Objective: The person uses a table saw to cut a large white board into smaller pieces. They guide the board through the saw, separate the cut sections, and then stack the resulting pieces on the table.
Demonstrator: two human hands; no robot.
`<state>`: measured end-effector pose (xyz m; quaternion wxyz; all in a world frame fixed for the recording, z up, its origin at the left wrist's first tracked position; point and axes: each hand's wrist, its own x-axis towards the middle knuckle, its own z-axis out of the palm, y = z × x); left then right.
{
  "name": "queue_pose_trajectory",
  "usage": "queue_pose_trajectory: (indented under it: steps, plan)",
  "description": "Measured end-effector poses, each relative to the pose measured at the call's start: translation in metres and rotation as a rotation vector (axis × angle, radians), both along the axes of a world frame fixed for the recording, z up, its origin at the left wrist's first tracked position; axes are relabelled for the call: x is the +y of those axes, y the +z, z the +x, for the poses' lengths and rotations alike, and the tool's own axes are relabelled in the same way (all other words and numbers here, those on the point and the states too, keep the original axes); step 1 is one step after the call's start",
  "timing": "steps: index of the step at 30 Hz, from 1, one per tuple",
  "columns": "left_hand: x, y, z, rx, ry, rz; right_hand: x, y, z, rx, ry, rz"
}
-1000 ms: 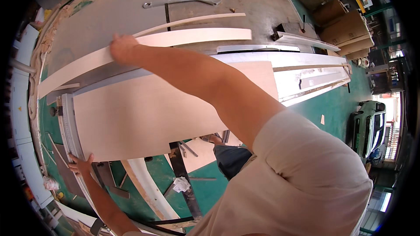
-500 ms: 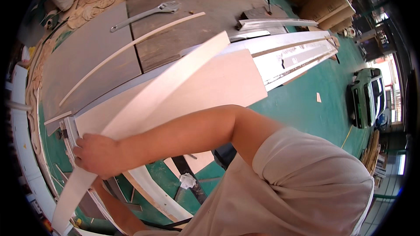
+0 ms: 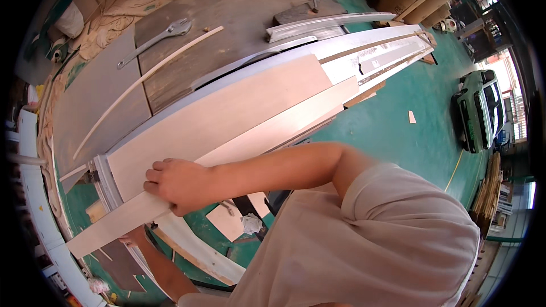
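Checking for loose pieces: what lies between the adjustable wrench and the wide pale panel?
In the head view, a thin wooden strip lies on the tabletop between wrench and panel.

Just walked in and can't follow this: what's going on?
A person's right hand grips a long pale strip along the near edge of a wide board. The left hand, partly hidden by the strip, is at a metal rail. A wrench and a thinner strip lie on the table beyond.
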<state>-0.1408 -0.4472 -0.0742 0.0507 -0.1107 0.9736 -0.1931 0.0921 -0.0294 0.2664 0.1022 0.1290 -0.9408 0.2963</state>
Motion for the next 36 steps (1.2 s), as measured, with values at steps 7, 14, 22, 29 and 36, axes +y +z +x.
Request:
queue_pose_trajectory:
  steps: [7,14,22,29,36]
  plan:
    - [0.051,0.038,0.033,-0.158,0.084,0.024,0.100,0.008,0.089,-0.072,-0.049,-0.008]
    - [0.096,0.048,0.067,0.166,-0.458,0.167,0.178,-0.010,0.174,-0.060,-0.073,-0.077]
    - [0.283,0.026,0.211,0.457,-1.070,0.002,0.226,-0.006,0.235,-0.106,-0.086,-0.105]
    - [0.329,0.112,0.230,-0.047,-0.604,0.378,0.192,0.013,0.269,-0.108,-0.197,-0.103]
    - [0.332,0.109,0.321,-0.086,-0.521,0.547,0.146,0.011,0.325,-0.156,-0.177,-0.060]
